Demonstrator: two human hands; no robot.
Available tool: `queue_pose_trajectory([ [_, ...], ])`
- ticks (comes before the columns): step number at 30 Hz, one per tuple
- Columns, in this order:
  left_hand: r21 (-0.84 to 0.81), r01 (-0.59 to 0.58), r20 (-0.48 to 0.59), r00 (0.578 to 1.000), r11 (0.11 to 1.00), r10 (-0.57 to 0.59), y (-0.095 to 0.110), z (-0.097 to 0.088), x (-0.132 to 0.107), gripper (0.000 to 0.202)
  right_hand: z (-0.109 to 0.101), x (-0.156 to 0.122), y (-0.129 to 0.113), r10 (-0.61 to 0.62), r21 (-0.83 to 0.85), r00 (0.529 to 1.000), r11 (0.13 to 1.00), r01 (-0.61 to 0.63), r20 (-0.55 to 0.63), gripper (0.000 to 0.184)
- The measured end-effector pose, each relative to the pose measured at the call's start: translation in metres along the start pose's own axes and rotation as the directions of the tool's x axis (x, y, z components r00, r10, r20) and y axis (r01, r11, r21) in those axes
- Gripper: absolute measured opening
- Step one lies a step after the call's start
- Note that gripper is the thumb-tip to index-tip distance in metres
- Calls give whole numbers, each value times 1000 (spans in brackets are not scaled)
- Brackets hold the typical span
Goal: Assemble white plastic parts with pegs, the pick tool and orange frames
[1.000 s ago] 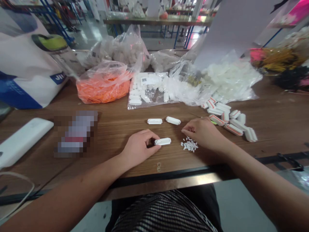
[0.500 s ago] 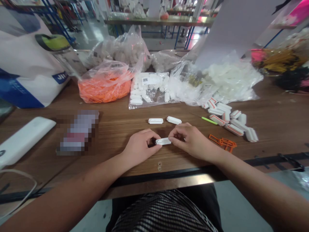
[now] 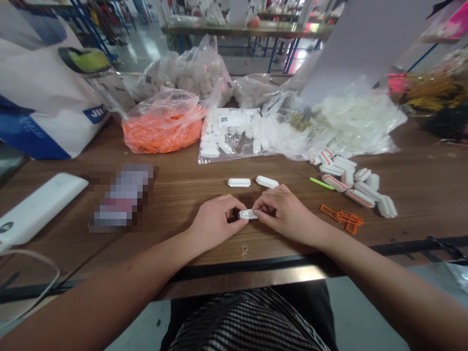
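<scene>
A small white connector housing [image 3: 246, 214], with rows of tiny holes in its face, is between my hands just above or on the tabletop. My left hand [image 3: 215, 220] pinches its left end between thumb and forefinger. The curled fingers of my right hand [image 3: 287, 210] press on its right end and cover that part. Two similar white housings, a left one [image 3: 239, 182] and a right one [image 3: 267, 182], lie just beyond my hands. To the right of my right hand are several orange rectangular frames [image 3: 343, 217] and a thin tool with a green handle [image 3: 321, 184].
Several white housings with orange strips [image 3: 360, 197] are heaped at the right. Behind stand bags of orange parts [image 3: 163, 134], white housings [image 3: 228, 136] and translucent pieces [image 3: 351, 122]. A white power bank [image 3: 47, 209], a blurred phone-like object [image 3: 122, 195] and a bottle [image 3: 106, 80] are left.
My right hand has slid slightly left over the housing and now covers more of it. The whole view has shifted a little; the other things lie as before.
</scene>
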State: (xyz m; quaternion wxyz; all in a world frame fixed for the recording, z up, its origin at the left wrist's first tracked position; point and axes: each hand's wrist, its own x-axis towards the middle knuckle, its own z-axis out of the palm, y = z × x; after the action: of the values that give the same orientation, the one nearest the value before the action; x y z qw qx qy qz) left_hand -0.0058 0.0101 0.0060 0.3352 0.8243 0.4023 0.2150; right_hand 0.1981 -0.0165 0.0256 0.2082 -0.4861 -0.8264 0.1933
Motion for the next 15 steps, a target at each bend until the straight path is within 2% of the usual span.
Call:
queue_pose_trajectory([
  [6, -1, 3, -3, 1000, 1000, -3, 1, 0, 1, 9, -2, 0, -3, -70, -102, 998, 992, 70, 7, 13],
  [9, 2, 2, -11, 1000, 1000, -2, 1, 1, 1, 9, -4, -1, -5, -127, -184, 992, 974, 130, 26, 21],
  [15, -8, 1, -24, 1000, 1000, -1, 0, 2, 0, 7, 2, -11, -10, -272, -422, 962, 870, 255, 20, 34],
])
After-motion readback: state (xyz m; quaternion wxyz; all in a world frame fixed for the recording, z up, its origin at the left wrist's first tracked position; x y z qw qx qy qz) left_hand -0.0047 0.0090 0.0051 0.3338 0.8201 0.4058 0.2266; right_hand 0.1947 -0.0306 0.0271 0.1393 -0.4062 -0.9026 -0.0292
